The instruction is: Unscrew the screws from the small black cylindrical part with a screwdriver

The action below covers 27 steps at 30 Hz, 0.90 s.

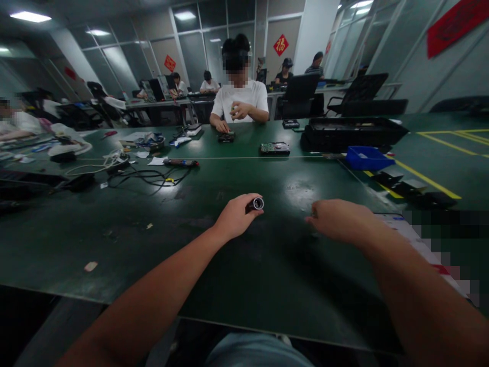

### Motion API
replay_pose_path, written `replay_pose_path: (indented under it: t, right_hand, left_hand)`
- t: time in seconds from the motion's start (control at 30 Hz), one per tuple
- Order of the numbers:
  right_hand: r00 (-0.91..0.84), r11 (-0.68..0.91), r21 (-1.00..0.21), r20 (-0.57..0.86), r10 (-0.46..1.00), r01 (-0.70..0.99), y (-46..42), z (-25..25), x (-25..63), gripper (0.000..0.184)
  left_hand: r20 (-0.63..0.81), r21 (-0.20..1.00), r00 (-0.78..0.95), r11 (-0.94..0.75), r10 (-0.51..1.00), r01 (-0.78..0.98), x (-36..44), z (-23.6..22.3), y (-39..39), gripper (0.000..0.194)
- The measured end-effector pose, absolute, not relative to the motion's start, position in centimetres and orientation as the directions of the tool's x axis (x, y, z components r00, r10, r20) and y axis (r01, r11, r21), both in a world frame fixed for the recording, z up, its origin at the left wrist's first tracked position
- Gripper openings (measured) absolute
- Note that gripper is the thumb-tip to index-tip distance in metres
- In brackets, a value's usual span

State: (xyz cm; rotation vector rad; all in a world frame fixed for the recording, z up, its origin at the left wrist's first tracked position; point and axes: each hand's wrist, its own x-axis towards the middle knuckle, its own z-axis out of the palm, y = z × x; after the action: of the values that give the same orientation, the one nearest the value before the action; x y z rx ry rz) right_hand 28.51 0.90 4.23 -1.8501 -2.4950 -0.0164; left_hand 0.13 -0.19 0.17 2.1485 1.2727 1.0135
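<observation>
My left hand (237,216) is wrapped round a short black tube (258,204), which looks like a flashlight body. Its round, silver-rimmed end faces me, with a dark hollow inside. To the right, apart from the tube, my right hand (336,216) is held above the green table (267,285) with its fingers curled and pressed together. Something small may be at those fingertips, but the back of the hand and blur hide it. A shadow falls on the tabletop below the right hand.
Across the table a person (240,97) handles a small circuit part. A hard drive (275,148), a blue bin (369,158) and a black tray (353,132) are farther back. An electric screwdriver (181,163) with cables lies left. A paper sheet (420,244) is by my right forearm.
</observation>
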Motion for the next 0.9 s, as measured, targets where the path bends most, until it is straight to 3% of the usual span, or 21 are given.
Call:
replay_pose_path:
  t: [0.13, 0.3, 0.4, 0.53, 0.7, 0.8, 0.9]
  right_hand:
    - [-0.325, 0.311, -0.137, -0.087, 0.942, 0.94, 1.4, 2.0, 29.5, 0.032]
    - [-0.42, 0.388, -0.286, -0.058, 0.906, 0.876, 0.9, 1.7, 28.2, 0.033]
    - [-0.434, 0.401, -0.308, -0.041, 0.9, 0.862, 0.1, 2.3, 26.6, 0.023]
    - [-0.441, 0.4, -0.261, -0.121, 0.889, 0.879, -1.0, 3.6, 24.0, 0.015]
    - [-0.508, 0.493, -0.471, 0.105, 0.855, 0.732, -1.9, 4.5, 21.5, 0.015]
    - [-0.447, 0.509, -0.516, 0.25, 0.859, 0.689, -2.3, 4.7, 20.8, 0.016]
    - [-0.375, 0.485, -0.551, 0.307, 0.875, 0.679, -2.6, 4.8, 20.6, 0.018]
  left_hand:
    - [0.362, 0.68, 0.31, -0.477, 0.879, 0.557, 0.3, 0.3, -0.3, 0.036]
    - [0.361, 0.687, 0.313, -0.477, 0.879, 0.548, 0.4, 0.4, -0.4, 0.035]
    - [0.363, 0.683, 0.316, -0.481, 0.876, 0.55, 0.4, 0.4, -0.4, 0.035]
    - [0.377, 0.677, 0.321, -0.495, 0.869, 0.545, 0.4, 0.3, -0.4, 0.036]
    - [0.38, 0.679, 0.33, -0.503, 0.864, 0.535, 0.3, 0.3, -0.4, 0.036]
    - [0.396, 0.675, 0.349, -0.527, 0.849, 0.516, 0.4, 0.4, -0.4, 0.036]
    - [0.389, 0.669, 0.379, -0.54, 0.84, 0.51, 0.6, 0.6, -0.6, 0.033]
